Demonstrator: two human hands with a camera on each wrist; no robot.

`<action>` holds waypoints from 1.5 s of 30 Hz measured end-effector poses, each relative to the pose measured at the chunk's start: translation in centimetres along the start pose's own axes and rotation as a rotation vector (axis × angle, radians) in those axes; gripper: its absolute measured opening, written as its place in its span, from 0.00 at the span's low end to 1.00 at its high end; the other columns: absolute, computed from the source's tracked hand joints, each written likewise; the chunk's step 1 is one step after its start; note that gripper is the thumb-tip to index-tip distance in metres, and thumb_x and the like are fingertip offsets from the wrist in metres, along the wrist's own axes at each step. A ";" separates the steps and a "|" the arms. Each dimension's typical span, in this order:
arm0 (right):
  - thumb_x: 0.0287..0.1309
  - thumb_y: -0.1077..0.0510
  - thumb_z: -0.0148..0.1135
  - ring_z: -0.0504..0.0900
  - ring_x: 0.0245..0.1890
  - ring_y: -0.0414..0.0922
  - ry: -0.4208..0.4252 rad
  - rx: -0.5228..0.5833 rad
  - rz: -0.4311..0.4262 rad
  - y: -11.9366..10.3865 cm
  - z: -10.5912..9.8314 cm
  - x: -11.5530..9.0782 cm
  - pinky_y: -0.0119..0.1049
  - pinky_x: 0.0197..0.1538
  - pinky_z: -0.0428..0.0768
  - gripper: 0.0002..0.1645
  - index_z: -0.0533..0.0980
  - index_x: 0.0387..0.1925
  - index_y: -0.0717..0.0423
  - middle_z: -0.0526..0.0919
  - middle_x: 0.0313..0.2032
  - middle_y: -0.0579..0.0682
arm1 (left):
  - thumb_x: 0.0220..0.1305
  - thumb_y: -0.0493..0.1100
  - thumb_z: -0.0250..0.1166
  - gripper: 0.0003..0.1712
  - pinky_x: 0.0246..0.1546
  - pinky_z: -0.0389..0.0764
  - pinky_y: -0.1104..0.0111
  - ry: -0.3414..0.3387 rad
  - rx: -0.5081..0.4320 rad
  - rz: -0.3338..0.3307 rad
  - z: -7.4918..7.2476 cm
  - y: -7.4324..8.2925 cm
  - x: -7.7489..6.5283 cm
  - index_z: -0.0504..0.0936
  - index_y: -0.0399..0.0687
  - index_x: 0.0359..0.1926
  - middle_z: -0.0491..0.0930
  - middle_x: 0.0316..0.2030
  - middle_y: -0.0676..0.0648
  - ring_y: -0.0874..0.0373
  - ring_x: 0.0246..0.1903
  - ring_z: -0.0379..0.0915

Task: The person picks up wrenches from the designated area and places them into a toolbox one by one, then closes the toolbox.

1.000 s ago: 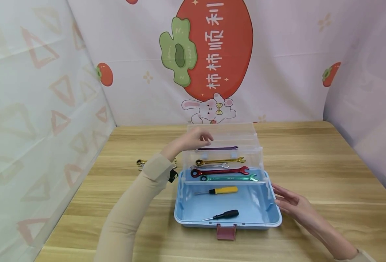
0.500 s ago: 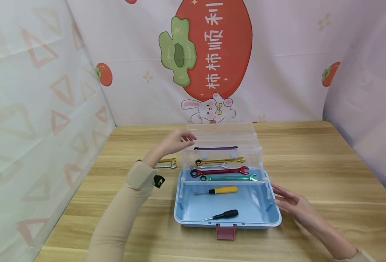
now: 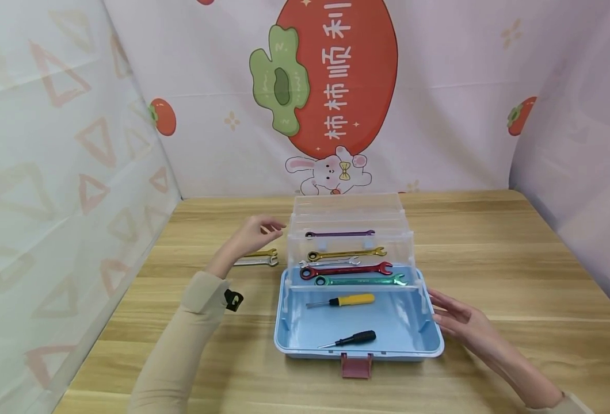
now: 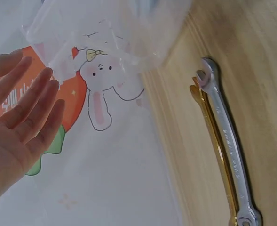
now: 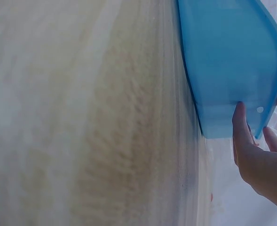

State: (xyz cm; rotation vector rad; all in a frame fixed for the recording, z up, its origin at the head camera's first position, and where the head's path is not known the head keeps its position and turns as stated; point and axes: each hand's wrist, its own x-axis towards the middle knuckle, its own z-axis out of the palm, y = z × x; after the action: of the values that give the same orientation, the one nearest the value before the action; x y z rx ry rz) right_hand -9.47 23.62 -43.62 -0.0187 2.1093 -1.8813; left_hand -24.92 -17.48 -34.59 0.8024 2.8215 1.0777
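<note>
An open blue toolbox (image 3: pixel 398 333) with clear fold-out trays (image 3: pixel 408 253) stands on the table. In the trays lie a purple wrench (image 3: pixel 340 234), a gold wrench (image 3: pixel 346 254), a silver wrench (image 3: pixel 328 263), a red wrench (image 3: pixel 345 271) and a green wrench (image 3: pixel 359 281). Left of the box, my left hand (image 3: pixel 250 237) hovers with nothing in it, fingers loosely extended. Below it on the table, a silver wrench (image 4: pixel 227 134) and a gold wrench (image 4: pixel 215 141) lie side by side. My right hand (image 3: pixel 468 325) touches the toolbox's right side with extended fingers.
A yellow-handled screwdriver (image 3: pixel 355 299) and a black-handled screwdriver (image 3: pixel 357 338) lie in the box's bottom. Its red latch (image 3: pixel 356 366) hangs down in front. Printed cloth (image 3: pixel 439 115) walls off the table (image 3: pixel 522 259) at the back and sides.
My left hand has moved left, from over the clear trays to beside them, above the two loose wrenches. The right hand has stayed at the box's side.
</note>
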 end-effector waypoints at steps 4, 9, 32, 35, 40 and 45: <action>0.57 0.61 0.54 0.71 0.47 0.26 -0.033 0.058 -0.060 0.2 -0.2 0.0 0.27 0.45 0.73 0.34 0.55 0.64 0.60 0.71 0.49 0.34 | 0.57 0.35 0.58 0.10 0.37 0.76 0.63 0.022 -0.012 -0.003 0.2 -1.4 -0.8 0.79 0.35 0.40 0.79 0.38 0.39 0.51 0.36 0.75; 0.57 0.62 0.53 0.71 0.47 0.26 -0.060 0.090 -0.097 0.4 -0.3 0.0 0.26 0.45 0.73 0.33 0.55 0.63 0.61 0.71 0.46 0.28 | 0.57 0.35 0.58 0.10 0.37 0.76 0.61 0.017 -0.031 -0.038 0.4 -2.9 -1.7 0.79 0.35 0.40 0.79 0.37 0.39 0.49 0.36 0.74; 0.58 0.61 0.53 0.71 0.47 0.26 -0.045 0.087 -0.050 0.3 -0.3 0.0 0.28 0.46 0.74 0.34 0.54 0.64 0.59 0.70 0.51 0.37 | 0.54 0.32 0.59 0.10 0.38 0.74 0.61 -0.084 0.066 -0.213 1.7 -8.0 -3.8 0.79 0.34 0.39 0.78 0.37 0.39 0.50 0.36 0.73; 0.58 0.60 0.54 0.71 0.47 0.26 -0.037 0.071 -0.041 0.2 -0.3 0.0 0.28 0.46 0.73 0.35 0.53 0.64 0.61 0.69 0.51 0.36 | 0.54 0.32 0.59 0.10 0.40 0.74 0.59 -0.099 0.075 -0.222 1.8 -8.3 -4.0 0.78 0.33 0.40 0.77 0.38 0.38 0.49 0.38 0.73; 0.58 0.61 0.53 0.72 0.47 0.27 -0.045 0.072 -0.055 0.1 -0.2 0.0 0.28 0.46 0.73 0.35 0.52 0.64 0.62 0.69 0.51 0.38 | 0.55 0.31 0.59 0.10 0.39 0.74 0.60 -0.108 0.121 -0.202 1.9 -8.8 -4.3 0.79 0.33 0.39 0.77 0.36 0.39 0.50 0.36 0.72; 0.58 0.63 0.53 0.71 0.47 0.27 -0.056 0.104 -0.066 0.2 -0.2 -0.1 0.28 0.46 0.74 0.34 0.54 0.64 0.61 0.70 0.50 0.38 | 0.56 0.32 0.58 0.08 0.35 0.73 0.62 -0.112 0.146 -0.199 2.2 -9.3 -4.2 0.80 0.34 0.37 0.77 0.34 0.42 0.53 0.33 0.70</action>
State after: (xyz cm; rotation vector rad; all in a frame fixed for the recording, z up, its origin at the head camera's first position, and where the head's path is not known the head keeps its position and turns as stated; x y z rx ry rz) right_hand -9.40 23.87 -43.78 -0.1174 1.9950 -2.0014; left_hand -25.08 -24.00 -42.80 0.5550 2.8348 0.7829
